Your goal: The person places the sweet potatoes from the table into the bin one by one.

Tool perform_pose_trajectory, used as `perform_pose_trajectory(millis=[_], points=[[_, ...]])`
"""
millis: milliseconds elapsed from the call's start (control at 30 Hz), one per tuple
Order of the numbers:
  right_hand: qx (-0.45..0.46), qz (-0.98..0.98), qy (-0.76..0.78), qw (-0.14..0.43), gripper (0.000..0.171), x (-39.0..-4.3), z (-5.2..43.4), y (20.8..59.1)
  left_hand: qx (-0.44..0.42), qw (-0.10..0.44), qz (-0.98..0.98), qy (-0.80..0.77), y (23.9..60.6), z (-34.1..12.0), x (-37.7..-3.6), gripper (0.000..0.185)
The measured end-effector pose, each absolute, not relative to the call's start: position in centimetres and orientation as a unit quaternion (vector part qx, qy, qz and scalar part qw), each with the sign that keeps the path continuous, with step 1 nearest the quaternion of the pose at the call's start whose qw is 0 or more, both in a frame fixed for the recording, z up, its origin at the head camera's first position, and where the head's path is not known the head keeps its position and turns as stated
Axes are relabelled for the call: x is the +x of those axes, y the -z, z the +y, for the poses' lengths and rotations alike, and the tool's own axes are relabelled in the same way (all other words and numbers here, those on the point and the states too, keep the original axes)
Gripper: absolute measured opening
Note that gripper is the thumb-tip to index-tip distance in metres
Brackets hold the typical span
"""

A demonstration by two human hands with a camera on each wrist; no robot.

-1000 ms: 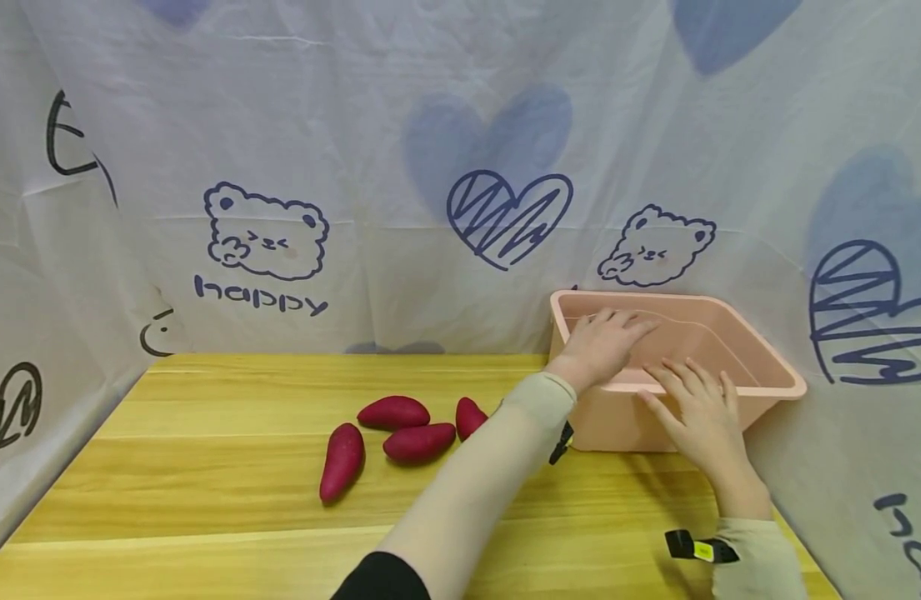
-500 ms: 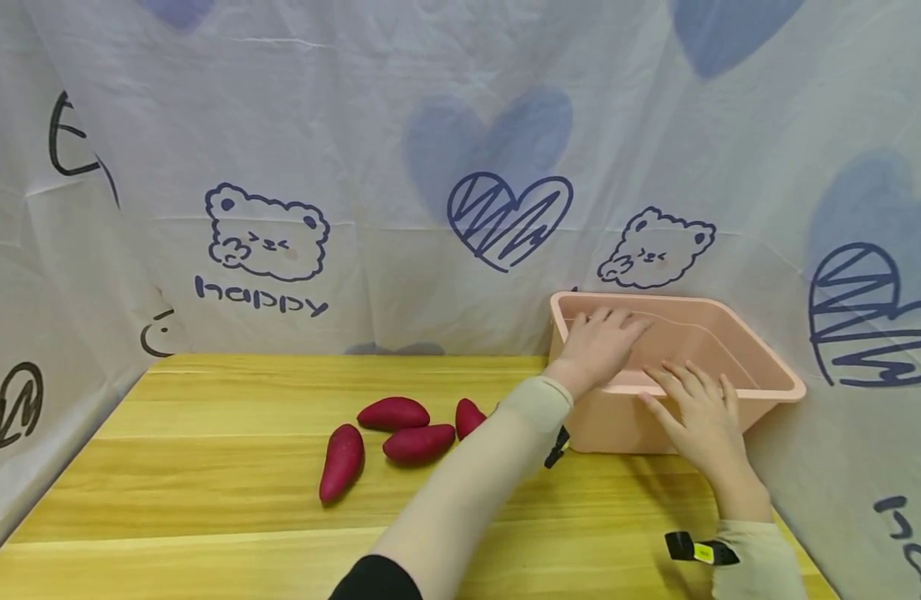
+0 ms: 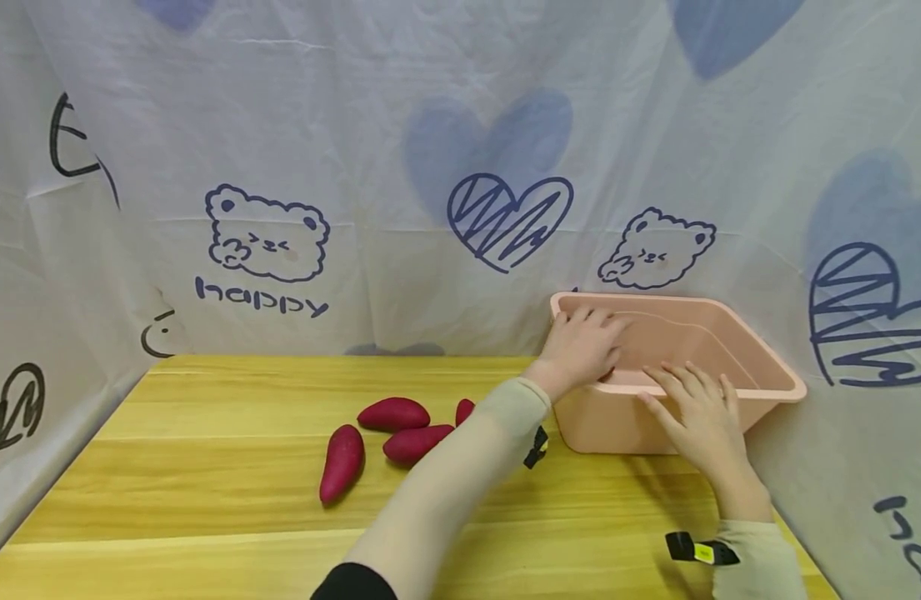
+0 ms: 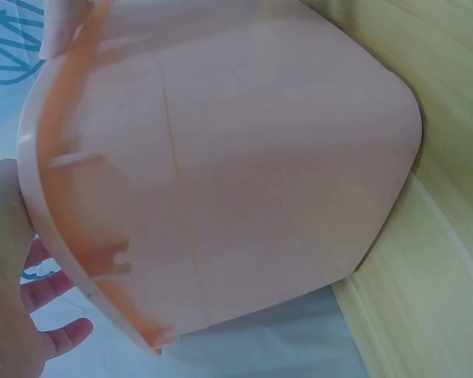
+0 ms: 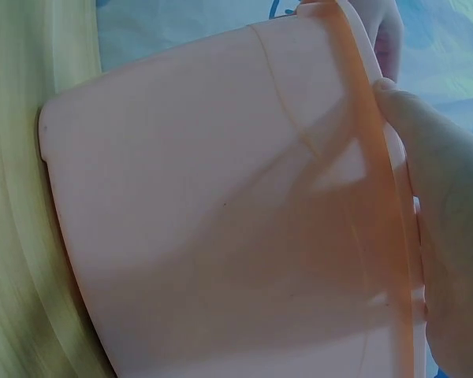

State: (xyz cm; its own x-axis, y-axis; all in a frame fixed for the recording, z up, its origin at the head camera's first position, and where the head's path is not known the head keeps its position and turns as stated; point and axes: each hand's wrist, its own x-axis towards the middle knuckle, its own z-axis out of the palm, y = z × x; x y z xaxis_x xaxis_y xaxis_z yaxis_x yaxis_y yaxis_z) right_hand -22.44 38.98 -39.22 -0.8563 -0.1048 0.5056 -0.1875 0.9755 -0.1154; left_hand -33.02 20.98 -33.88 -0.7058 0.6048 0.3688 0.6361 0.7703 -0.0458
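Wooden table (image 3: 205, 467) is bearing a pink tub (image 3: 760, 367) at its far right corner, against the printed cloth (image 3: 355, 167). Left hand (image 3: 580, 346) and right hand (image 3: 700, 412) are resting flat-fingered on its near rim, gripping nothing. For sliding, pressing evenly is advisable, steering away from four sweet potatoes (image 3: 403, 429) lying nearby.

- You have four purple sweet potatoes (image 3: 394, 412) on the wooden table (image 3: 205, 483), one of them partly hidden behind your left forearm.
- You have one pink plastic bin (image 3: 760, 375).
- Two hands are in view: your left hand (image 3: 580, 346) and your right hand (image 3: 698, 410).
- On the backdrop cloth (image 3: 355, 125) you can count two cartoon bears (image 3: 265, 233).
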Motion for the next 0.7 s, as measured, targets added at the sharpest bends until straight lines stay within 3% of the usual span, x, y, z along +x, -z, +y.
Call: perform_pose_trajectory(millis=[700], points=[[0.078, -0.959, -0.087, 0.260, 0.048, -22.4, 39.0, 39.3, -0.342, 0.173, -0.923, 0.038, 33.7, 17.1, -32.1, 0.052]])
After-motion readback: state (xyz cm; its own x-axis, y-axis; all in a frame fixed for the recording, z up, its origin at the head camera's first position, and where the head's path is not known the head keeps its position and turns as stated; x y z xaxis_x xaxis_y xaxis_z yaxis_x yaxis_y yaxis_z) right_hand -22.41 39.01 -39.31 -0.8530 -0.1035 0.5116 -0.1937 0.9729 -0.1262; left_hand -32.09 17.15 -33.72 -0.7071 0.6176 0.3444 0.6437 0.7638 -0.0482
